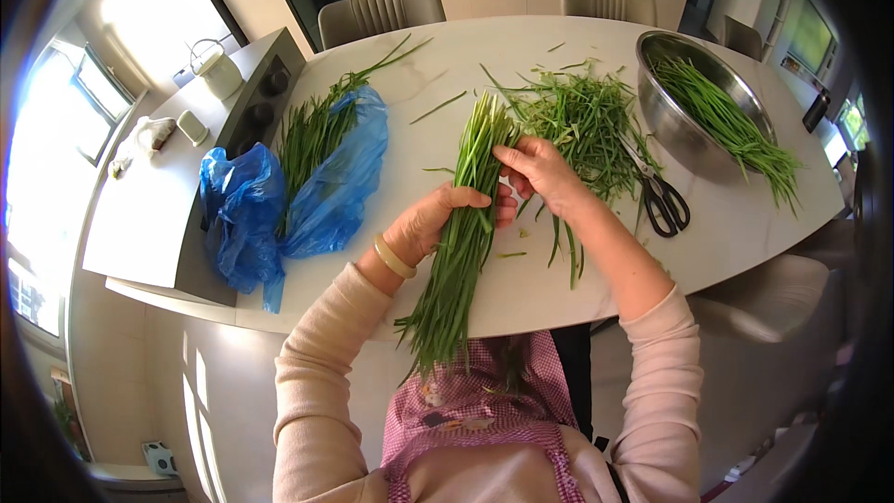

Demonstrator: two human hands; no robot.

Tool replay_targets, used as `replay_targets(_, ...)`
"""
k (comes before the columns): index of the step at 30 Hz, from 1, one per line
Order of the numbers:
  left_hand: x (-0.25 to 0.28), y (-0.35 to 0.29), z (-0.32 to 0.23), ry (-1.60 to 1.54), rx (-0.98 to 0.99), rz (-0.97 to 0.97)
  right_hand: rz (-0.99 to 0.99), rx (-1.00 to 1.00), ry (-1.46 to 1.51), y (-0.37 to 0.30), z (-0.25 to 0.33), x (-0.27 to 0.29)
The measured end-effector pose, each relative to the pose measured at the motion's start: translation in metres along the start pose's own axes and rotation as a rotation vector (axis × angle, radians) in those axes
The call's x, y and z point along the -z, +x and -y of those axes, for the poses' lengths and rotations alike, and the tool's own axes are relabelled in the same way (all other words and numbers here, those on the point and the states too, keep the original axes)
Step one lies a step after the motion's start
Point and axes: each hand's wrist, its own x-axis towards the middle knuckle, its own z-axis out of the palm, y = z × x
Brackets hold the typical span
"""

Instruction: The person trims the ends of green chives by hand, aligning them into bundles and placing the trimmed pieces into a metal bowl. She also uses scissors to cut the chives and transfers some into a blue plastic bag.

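Note:
A thick bunch of garlic chives (456,256) is wrapped in my left hand (433,219), pale stem ends pointing away and green leaf tips hanging past the table's near edge. My right hand (543,172) is at the upper right side of the bunch, thumb and fingers pinched at the stems; whether a single stalk sits between them is too small to make out. Just beyond the right hand lies a loose pile of chive trimmings (582,121). Black-handled scissors (663,205) rest at the pile's right side, their blades partly over it.
A steel bowl (656,98) holding more chives (722,116) stands at the right. On the left, a blue plastic bag (349,196) lies open around further chives (312,135). Beside it is a raised counter (149,214) with a lidded white pot (216,70). Chairs (382,14) line the far side.

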Motion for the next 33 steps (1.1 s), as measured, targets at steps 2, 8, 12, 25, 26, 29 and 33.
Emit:
replay_targets(2,0.002,0.0,0.002,-0.008,-0.019,0.009,-0.052,0.002,-0.008,-0.002,-0.005,-0.004)
replay_targets(8,0.013,-0.003,0.005,-0.118,-0.024,-0.093,-0.016,0.003,0.014,-0.006,-0.014,0.013)
replay_targets(12,0.009,-0.007,0.0,-0.021,-0.058,-0.086,0.005,0.05,0.019,-0.007,-0.012,0.013)
replay_targets(25,0.011,-0.003,0.007,-0.104,-0.09,-0.212,-0.032,0.17,0.05,-0.009,-0.007,0.018)
replay_targets(26,0.011,-0.005,0.006,-0.099,-0.078,-0.229,-0.023,0.168,0.061,-0.009,-0.008,0.018)
replay_targets(29,0.011,-0.007,0.003,-0.006,-0.075,-0.258,0.007,0.168,0.074,-0.01,-0.006,0.017)
replay_targets(33,0.003,-0.01,-0.001,0.047,-0.065,-0.269,0.027,0.209,0.012,-0.012,-0.003,0.016)
